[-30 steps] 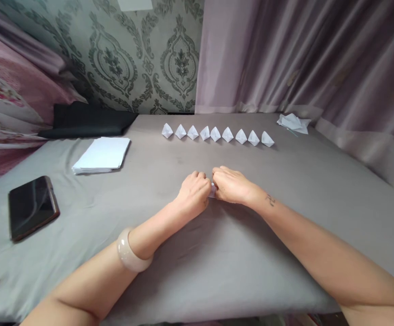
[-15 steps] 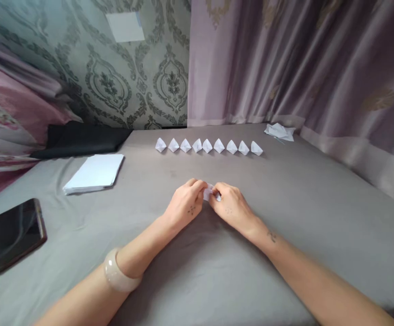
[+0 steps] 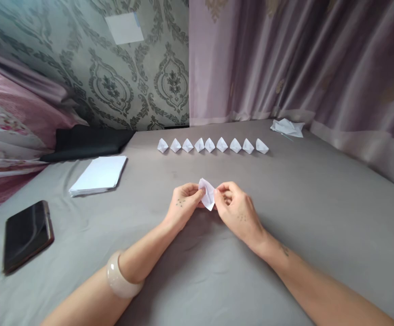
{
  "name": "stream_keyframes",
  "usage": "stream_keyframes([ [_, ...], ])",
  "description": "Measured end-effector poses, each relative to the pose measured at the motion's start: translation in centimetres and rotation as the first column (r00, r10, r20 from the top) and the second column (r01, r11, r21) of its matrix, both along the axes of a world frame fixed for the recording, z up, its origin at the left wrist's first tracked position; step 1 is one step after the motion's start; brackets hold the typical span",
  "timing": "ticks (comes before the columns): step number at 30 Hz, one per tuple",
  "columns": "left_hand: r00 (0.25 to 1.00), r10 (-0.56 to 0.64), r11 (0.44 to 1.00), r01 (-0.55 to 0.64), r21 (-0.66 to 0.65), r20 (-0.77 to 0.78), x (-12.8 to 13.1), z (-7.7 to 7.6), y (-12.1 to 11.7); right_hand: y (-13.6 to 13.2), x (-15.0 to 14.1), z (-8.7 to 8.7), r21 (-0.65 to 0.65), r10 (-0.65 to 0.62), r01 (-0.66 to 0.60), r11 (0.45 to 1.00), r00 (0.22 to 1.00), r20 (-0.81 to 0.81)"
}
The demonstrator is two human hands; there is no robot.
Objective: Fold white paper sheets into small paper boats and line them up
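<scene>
A small folded paper boat [image 3: 207, 194] of white paper is held between both hands, slightly above the grey cloth, its pocket facing me. My left hand [image 3: 183, 201] pinches its left edge with thumb and fingers. On the opposite edge, my right hand [image 3: 235, 206] grips with thumb and index finger, the other fingers curled. Beyond the hands, several similar folded white paper pieces [image 3: 222, 145] stand in a row across the cloth.
A stack of white paper [image 3: 98, 175] lies to the left, with a dark phone [image 3: 29, 236] nearer me. Folded black cloth [image 3: 88, 142] is at the back left. Loose white paper pieces [image 3: 287, 127] lie at the back right by the curtain [image 3: 237, 68]. The grey cloth [image 3: 319, 203] covers the surface.
The paper boat has been turned and opened out, so more of it shows between the hands. Both hands have moved slightly apart, and the view has shifted a little.
</scene>
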State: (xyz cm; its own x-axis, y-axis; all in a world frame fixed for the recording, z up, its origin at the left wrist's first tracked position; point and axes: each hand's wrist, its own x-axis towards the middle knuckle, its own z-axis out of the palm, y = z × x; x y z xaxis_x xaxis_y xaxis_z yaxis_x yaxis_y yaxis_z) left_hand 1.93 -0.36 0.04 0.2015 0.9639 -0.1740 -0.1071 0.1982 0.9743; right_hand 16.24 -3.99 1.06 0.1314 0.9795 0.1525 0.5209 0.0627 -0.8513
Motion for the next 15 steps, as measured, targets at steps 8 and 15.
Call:
stream_keyframes([
  [8,0.962,-0.054,0.976,0.107,0.188,-0.267,0.1,-0.6,-0.6,1.1,0.2,-0.5,-0.171,0.037,-0.044,0.984,0.998,-0.041],
  [15,0.774,0.121,0.931,0.128,0.341,-0.621,0.3,0.0,-1.2,0.8,-0.5,-1.0,-0.18,0.056,-0.047,0.983,0.997,0.045],
])
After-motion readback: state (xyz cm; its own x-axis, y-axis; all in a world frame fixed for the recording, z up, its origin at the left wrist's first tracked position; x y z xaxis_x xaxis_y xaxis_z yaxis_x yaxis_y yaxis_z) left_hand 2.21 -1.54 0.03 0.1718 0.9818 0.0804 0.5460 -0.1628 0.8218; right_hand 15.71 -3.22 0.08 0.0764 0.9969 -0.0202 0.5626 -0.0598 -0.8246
